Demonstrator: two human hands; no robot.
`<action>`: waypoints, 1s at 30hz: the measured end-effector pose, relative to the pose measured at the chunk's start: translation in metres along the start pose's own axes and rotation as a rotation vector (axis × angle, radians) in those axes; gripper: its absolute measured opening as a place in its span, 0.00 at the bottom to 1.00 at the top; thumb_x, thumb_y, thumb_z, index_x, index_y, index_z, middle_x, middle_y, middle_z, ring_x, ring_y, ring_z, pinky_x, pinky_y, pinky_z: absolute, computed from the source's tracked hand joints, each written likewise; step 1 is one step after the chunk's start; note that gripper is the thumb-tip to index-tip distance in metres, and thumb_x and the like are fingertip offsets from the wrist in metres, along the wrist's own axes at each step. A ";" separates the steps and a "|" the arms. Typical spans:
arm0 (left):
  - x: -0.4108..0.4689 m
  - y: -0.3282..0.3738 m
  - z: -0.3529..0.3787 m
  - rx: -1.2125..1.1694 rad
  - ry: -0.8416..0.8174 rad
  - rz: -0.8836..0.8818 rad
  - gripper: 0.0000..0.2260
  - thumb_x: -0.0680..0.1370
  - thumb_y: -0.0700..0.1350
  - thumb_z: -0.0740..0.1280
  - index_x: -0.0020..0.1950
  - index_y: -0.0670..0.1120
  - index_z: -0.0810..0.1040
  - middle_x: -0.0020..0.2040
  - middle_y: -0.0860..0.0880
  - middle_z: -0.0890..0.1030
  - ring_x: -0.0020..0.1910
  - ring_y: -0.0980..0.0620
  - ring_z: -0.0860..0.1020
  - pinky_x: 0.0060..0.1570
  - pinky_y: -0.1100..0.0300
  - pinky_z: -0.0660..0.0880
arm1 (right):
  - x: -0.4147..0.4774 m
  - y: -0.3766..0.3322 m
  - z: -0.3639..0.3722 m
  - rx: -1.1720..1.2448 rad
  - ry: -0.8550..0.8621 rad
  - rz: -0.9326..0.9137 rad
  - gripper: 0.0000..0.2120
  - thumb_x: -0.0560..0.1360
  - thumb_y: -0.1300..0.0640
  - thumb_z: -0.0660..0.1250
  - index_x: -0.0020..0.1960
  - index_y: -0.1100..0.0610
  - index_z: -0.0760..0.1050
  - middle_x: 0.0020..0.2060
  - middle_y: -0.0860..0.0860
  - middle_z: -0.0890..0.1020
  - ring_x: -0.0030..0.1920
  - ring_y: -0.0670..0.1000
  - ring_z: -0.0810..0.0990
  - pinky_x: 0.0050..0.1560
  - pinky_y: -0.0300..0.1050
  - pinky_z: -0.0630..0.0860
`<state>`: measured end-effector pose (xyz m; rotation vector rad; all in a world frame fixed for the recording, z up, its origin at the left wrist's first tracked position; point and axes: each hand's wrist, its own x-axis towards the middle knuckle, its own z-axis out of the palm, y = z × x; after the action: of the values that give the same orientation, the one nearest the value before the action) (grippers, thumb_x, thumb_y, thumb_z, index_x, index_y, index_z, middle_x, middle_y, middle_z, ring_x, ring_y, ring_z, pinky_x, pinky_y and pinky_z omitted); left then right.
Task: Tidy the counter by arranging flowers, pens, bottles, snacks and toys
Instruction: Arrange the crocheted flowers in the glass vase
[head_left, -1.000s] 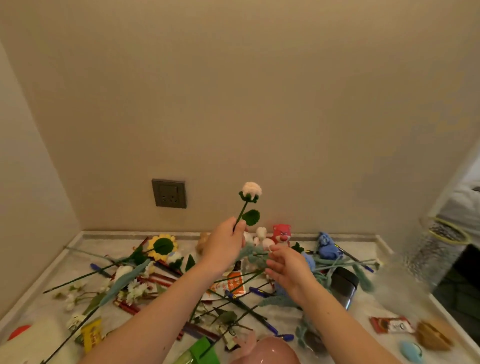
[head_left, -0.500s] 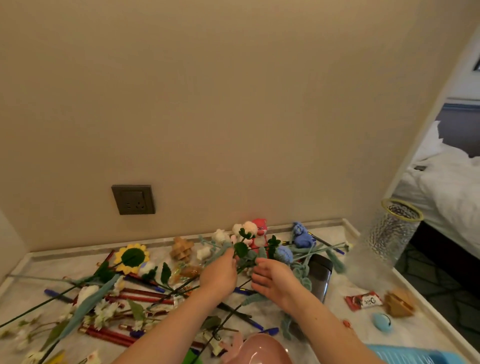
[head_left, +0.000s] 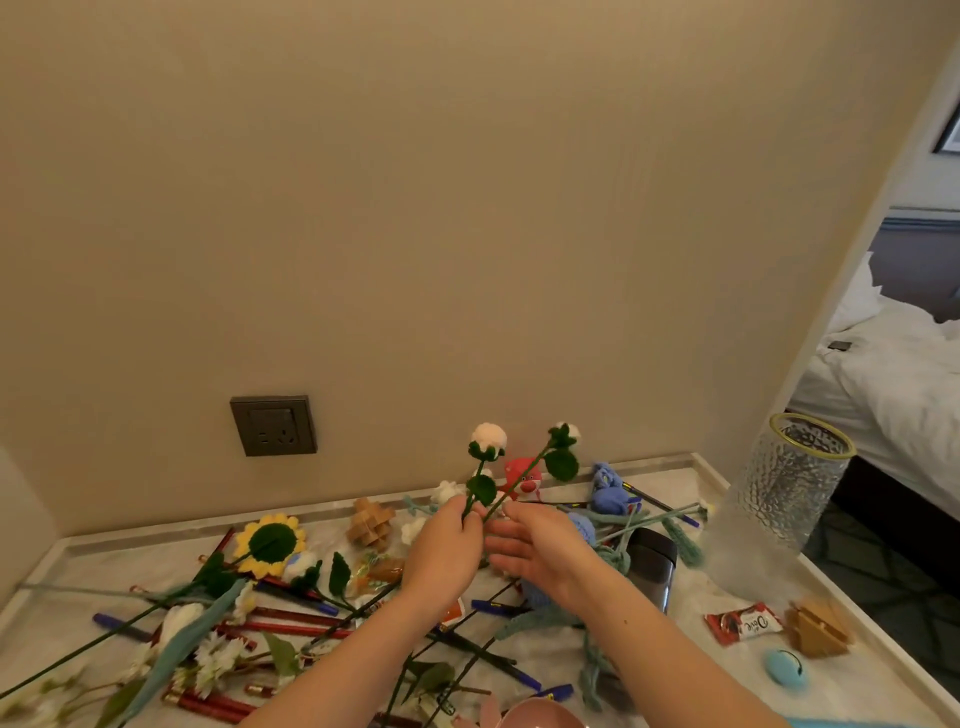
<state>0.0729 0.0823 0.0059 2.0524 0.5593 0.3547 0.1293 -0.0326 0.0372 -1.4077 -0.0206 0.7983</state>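
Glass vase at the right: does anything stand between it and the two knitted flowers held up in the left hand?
Nothing visible blocks the airborne path from the knitted flowers in the left hand to the glass vase; the blue knitted toy sits lower.

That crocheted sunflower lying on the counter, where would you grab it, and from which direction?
I would take the sunflower by its dark green stem, just below the yellow head, coming down from above. It lies flat on the counter, face up, with the stem running toward the lower left under other flowers. Pinching near the head probably lets the stem slide out of the pile without crushing the soft petals.
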 end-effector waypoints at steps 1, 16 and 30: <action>-0.001 0.004 -0.004 -0.050 0.011 0.006 0.10 0.81 0.50 0.56 0.45 0.56 0.76 0.40 0.55 0.80 0.41 0.57 0.78 0.43 0.55 0.76 | -0.001 -0.004 0.004 -0.008 0.009 -0.033 0.10 0.81 0.57 0.60 0.60 0.59 0.74 0.51 0.59 0.83 0.50 0.56 0.83 0.44 0.46 0.81; -0.009 0.056 -0.025 -0.380 -0.023 0.078 0.10 0.82 0.44 0.55 0.45 0.49 0.75 0.30 0.56 0.73 0.27 0.60 0.70 0.33 0.60 0.67 | -0.046 -0.074 0.009 -0.007 0.232 -0.538 0.06 0.80 0.58 0.63 0.53 0.57 0.78 0.38 0.54 0.85 0.37 0.51 0.82 0.36 0.43 0.79; -0.001 0.192 0.041 -0.388 0.003 0.339 0.12 0.83 0.46 0.56 0.52 0.58 0.78 0.58 0.53 0.76 0.56 0.64 0.73 0.54 0.65 0.65 | -0.082 -0.138 -0.113 -0.240 0.295 -0.818 0.09 0.79 0.59 0.64 0.57 0.51 0.79 0.39 0.51 0.83 0.40 0.50 0.83 0.36 0.40 0.79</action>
<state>0.1387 -0.0343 0.1501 1.7631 0.1239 0.6144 0.1869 -0.1649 0.1698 -1.5515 -0.4477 -0.0949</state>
